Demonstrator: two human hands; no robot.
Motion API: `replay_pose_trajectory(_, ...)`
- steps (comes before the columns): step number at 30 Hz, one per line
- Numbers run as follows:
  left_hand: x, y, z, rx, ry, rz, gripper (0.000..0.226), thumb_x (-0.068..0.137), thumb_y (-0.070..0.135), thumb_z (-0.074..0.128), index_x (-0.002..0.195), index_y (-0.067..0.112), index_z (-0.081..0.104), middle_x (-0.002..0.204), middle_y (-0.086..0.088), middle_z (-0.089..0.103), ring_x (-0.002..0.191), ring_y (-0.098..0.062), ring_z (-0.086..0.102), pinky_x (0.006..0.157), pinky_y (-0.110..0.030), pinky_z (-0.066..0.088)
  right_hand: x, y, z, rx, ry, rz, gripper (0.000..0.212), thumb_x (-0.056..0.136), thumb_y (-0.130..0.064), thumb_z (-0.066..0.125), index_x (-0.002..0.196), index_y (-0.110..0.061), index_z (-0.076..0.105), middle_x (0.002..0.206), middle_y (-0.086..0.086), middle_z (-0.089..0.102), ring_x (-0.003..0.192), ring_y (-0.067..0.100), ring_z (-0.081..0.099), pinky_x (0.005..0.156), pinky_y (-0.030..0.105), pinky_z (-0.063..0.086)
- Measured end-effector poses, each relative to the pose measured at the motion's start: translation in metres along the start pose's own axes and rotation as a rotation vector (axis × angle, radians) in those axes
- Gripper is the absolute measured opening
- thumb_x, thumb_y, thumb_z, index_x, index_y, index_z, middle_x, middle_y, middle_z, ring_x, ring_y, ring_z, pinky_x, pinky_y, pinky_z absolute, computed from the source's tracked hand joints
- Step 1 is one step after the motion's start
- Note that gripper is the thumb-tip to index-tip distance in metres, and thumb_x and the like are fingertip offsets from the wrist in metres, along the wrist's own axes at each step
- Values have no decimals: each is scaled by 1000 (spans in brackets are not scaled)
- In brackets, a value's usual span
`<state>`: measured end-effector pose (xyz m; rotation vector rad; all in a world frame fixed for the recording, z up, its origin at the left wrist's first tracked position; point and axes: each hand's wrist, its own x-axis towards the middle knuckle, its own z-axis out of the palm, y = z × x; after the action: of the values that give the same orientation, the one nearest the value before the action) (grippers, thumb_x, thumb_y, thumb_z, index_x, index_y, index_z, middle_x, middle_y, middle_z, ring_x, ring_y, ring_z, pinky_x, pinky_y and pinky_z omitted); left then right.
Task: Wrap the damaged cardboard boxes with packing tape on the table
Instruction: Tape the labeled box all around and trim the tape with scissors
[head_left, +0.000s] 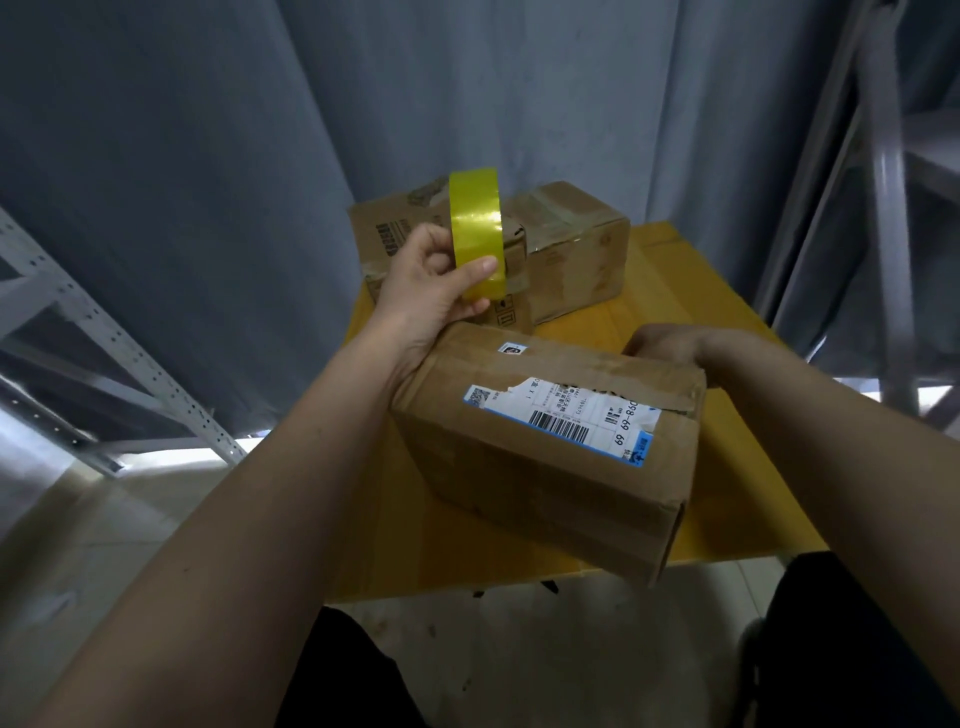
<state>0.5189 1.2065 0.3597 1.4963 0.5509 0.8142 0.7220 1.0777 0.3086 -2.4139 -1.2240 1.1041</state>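
A: Where does the near box (545, 441) lie from the hands?

B: At the table's (701, 291) front, at about 5 o'clock from the left hand (431, 291), its near corner hanging past the front edge. Its long axis runs from 10 o'clock to 4 o'clock, torn shipping label (566, 415) on top.

A: And the tape?

B: The left hand holds the yellow tape roll (477, 234) upright above the box's far-left corner, thumb pressed across the outer band and fingers curled behind it. I cannot tell whether a free end is peeled.

A: The right hand (670, 345)?

B: It sits at the box's far-right end, around 2 o'clock from the label. Its fingers are hidden behind the top edge, so I cannot tell how it grips, only that it seems to steady that end.

A: Which hand is nearer the next move?

B: The left, I judge. The roll is just above the top face, so a strip would likely start at the 10 o'clock end and run toward 4 o'clock.

A: Room?

B: Two other boxes (519, 244) crowd the table's back at 12 o'clock, close behind the roll. Bare tabletop shows to the right, at 3 o'clock. The overhanging corner could tip under downward pressure, I think
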Motion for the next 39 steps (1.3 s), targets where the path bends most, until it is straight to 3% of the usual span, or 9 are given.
replay_pose_trajectory(5,-3,14,5,-10,-18,-18,24,88,3,66,94,16,48,87,-3,72,76,-18,70,60,-26,55,-23,-18,-11,394,84,-199,29,86,-26,69,103,-3,65,92,8,70,76,15,66,55,19,54)
replay_pose_trajectory(9,-12,31,18,-79,-127,-35,21,89,3,64,94,16,50,83,0,72,74,-16,69,61,-27,56,-39,-40,-19,883,111,-384,31,89,-34,62,109,-11,58,108,15,65,104,30,64,82,32,55)
replay_pose_trajectory(12,-22,41,33,-141,-274,-69,19,88,2,62,95,15,51,85,-1,73,75,-16,70,61,-28,56,-53,-49,-26,1073,-18,-487,39,84,-37,61,117,-17,60,110,14,68,98,27,67,84,37,57)
replay_pose_trajectory(16,-38,49,57,-162,-373,-67,30,81,-12,61,99,10,54,88,-6,70,76,-18,69,63,-29,59,-60,-48,-24,1145,113,-483,31,90,1,55,119,-9,60,93,10,67,75,19,66,62,33,61)
replay_pose_trajectory(21,-44,47,94,-87,-79,-70,50,75,-24,62,114,6,53,134,-27,47,101,-27,60,75,-35,57,-59,-33,-29,1299,420,-413,31,89,4,55,114,-14,58,95,8,67,80,21,67,64,37,60)
replay_pose_trajectory(24,-44,48,112,-252,20,-178,56,77,-25,60,127,-2,47,118,-26,54,89,-27,62,75,-32,56,-62,-23,-35,1356,518,-391,33,88,4,56,116,-14,58,106,11,68,94,28,68,79,49,58)
replay_pose_trajectory(28,-50,52,136,-581,58,-393,16,87,-23,48,81,-9,54,82,-19,56,81,-26,56,100,-34,45,-69,-17,-44,1392,684,-438,28,87,2,58,108,-16,56,91,5,68,68,17,69,55,34,57)
replay_pose_trajectory(33,-59,50,158,-729,74,-544,18,92,-13,53,76,-4,54,83,-18,55,107,-29,58,101,-35,47,-76,-3,-51,1284,895,-474,24,87,-3,62,105,-18,56,100,4,68,86,26,69,57,36,58)
replay_pose_trajectory(39,-63,41,199,-718,170,-544,30,101,0,44,128,-11,50,131,-23,56,127,-31,53,107,-38,43,-84,22,-61,1182,1025,-517,18,87,-7,64,95,-20,54,98,3,66,89,20,68,55,29,56)
